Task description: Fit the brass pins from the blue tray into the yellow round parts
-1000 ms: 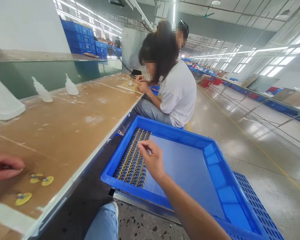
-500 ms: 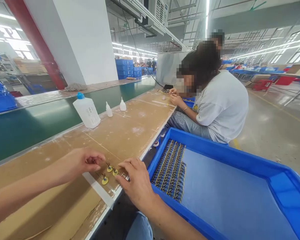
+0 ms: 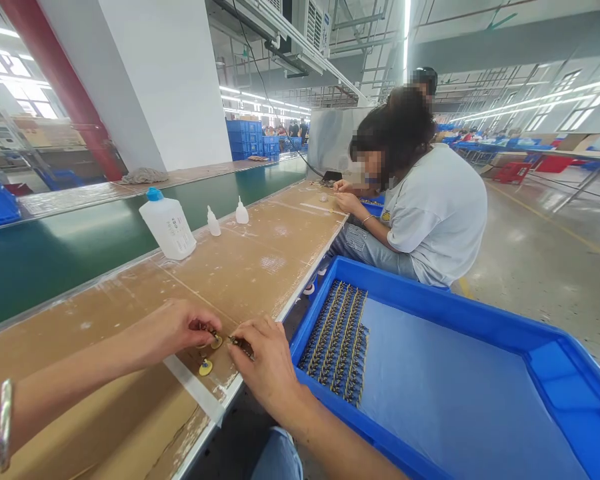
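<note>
Closer now, both hands (image 3: 230, 340) pinching small yellow parts (image 3: 217, 341) between them.

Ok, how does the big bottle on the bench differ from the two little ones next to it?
The big bottle is broad and boxy with a blue cap and a printed label; the little bottles are slim, with pointed nozzle tips and no blue cap. It stands nearer the person's hands than they do. All are whitish plastic, upright along the bench's far edge.
</note>
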Tool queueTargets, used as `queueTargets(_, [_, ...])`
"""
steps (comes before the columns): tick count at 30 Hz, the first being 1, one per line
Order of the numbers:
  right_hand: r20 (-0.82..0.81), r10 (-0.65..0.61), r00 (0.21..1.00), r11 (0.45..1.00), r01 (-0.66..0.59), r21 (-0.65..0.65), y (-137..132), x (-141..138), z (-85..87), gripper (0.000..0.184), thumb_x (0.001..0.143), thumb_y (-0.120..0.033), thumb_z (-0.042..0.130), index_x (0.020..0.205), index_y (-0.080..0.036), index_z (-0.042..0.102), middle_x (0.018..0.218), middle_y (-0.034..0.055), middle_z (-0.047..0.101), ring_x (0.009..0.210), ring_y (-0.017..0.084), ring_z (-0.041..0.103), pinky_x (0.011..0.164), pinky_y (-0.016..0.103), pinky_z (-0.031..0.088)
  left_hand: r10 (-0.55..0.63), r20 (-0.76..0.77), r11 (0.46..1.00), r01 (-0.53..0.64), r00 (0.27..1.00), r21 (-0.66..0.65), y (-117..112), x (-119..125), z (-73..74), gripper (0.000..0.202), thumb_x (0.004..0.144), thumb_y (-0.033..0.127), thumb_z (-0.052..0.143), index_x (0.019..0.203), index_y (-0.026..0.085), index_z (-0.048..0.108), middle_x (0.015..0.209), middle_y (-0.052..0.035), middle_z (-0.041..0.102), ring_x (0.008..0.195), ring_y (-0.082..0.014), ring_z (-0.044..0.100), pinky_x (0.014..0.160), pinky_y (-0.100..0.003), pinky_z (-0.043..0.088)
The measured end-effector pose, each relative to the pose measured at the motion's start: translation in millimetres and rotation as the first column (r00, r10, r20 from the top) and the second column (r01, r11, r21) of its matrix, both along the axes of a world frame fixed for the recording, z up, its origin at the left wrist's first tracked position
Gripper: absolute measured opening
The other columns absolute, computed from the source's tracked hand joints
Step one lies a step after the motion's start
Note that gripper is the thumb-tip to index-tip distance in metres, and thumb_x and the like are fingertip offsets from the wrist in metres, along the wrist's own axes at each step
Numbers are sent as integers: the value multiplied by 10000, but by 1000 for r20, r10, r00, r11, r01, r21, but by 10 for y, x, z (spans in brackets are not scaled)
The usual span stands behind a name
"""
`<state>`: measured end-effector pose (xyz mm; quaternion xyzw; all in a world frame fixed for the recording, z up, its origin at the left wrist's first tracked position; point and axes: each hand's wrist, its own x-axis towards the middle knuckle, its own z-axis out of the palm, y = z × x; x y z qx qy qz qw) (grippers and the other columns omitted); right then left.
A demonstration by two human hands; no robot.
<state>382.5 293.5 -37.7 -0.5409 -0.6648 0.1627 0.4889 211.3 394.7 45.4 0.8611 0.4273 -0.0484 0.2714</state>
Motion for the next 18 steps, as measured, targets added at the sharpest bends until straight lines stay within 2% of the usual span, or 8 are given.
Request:
queueTargets(3, [-239, -9, 971, 999, -3, -48, -25, 104, 43, 74, 822, -192, 683, 878, -227, 717, 834, 31, 739, 786, 198, 658, 740, 353, 482, 18, -18, 1000, -18, 1000, 8, 30, 7, -3, 294, 826, 442, 637, 887, 159, 686, 674, 8, 586, 674, -188, 559, 656, -324, 417])
queueTargets(5, [-471, -29, 882, 994, -22, -104, -48, 247, 62, 100, 789, -224, 689, 882, -220, 726, 791, 22, 734, 720, 183, 672, 691, 325, 525, 30, -21, 1000, -30, 999, -3, 55, -10, -10, 330, 812, 479, 642, 891, 162, 684, 696, -1, 604, 684, -190, 565, 670, -332, 426])
queueTargets(7, [-617, -60, 785, 987, -46, -154, -82, 475, 62, 145, 748, -272, 716, 878, -211, 729, 761, 12, 731, 678, 175, 685, 665, 317, 564, 42, -7, 999, -42, 999, -24, 79, -40, -17, 383, 799, 530, 633, 894, 161, 677, 712, -8, 613, 677, -188, 561, 667, -333, 424])
queueTargets(9, [-648, -113, 753, 981, -20, -194, -128, 789, 30, 203, 710, -311, 749, 881, -202, 734, 785, 18, 743, 701, 178, 703, 702, 329, 589, 58, 14, 997, -57, 998, -47, 101, -71, -24, 445, 789, 587, 614, 901, 160, 669, 719, -13, 613, 665, -184, 550, 654, -329, 412])
queueTargets(12, [-612, -253, 749, 956, 96, -277, -214, 1355, -100, 274, 644, -332, 807, 876, -197, 757, 888, 48, 767, 833, 200, 719, 859, 362, 570, 69, 48, 995, -65, 996, -78, 135, -95, -36, 500, 777, 637, 594, 909, 161, 665, 723, -16, 607, 657, -180, 534, 646, -326, 400])
queueTargets(15, [-561, -388, 731, 906, 191, -378, -304, 1914, -327, 336, 568, -348, 844, 847, -180, 764, 843, 67, 774, 818, 241, 730, 891, 419, 564, 76, 73, 993, -69, 994, -99, 175, -87, -47, 507, 770, 644, 608, 919, 164, 666, 734, -17, 611, 653, -175, 526, 643, -322, 398])
queueTargets(18, [-498, -493, 713, 846, 260, -465, -367, 2371, -601, 312, 594, -355, 833, 826, -167, 741, 800, 70, 765, 729, 241, 731, 838, 435, 584, 106, 85, 989, -96, 991, -114, 201, -87, -33, 493, 770, 631, 619, 921, 164, 667, 715, -13, 608, 632, -169, 521, 630, -318, 393])
